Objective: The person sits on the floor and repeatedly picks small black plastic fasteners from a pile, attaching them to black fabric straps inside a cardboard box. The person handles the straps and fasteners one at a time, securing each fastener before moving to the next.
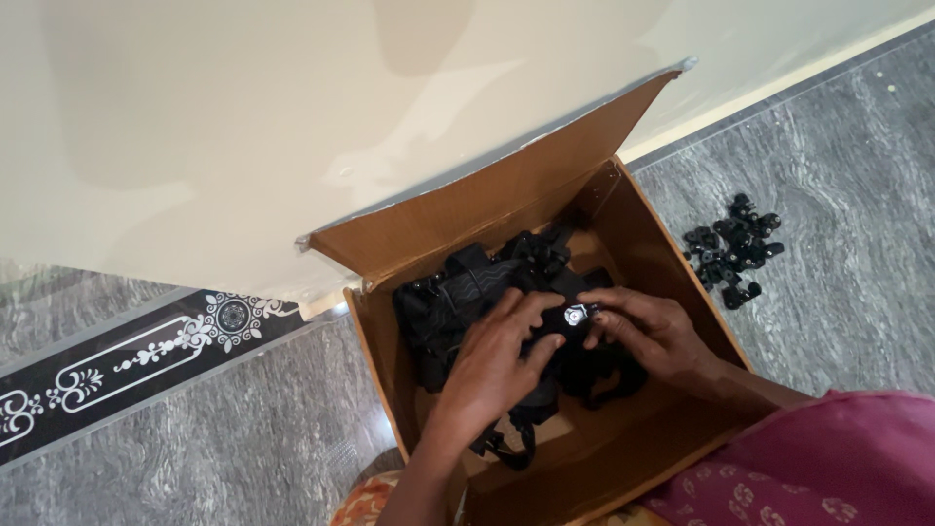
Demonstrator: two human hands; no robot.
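Observation:
An open brown cardboard box point(672, 263) stands on the floor against a cream wall. Inside lies a tangle of black straps and harness pieces point(458, 287). My left hand point(497, 356) rests flat on top of the straps with its fingers spread and curled over them. My right hand point(648, 331) touches the same bundle from the right, its fingertips at a small round black and white buckle piece point(577, 315). Both hands press on the bundle in the middle of the box.
A heap of several small black plastic clips point(732, 250) lies on the grey marbled floor right of the box. One box flap point(506, 185) leans up against the wall. A dark patterned floor border point(127, 365) runs at the left. My pink sleeve point(828, 458) is at the lower right.

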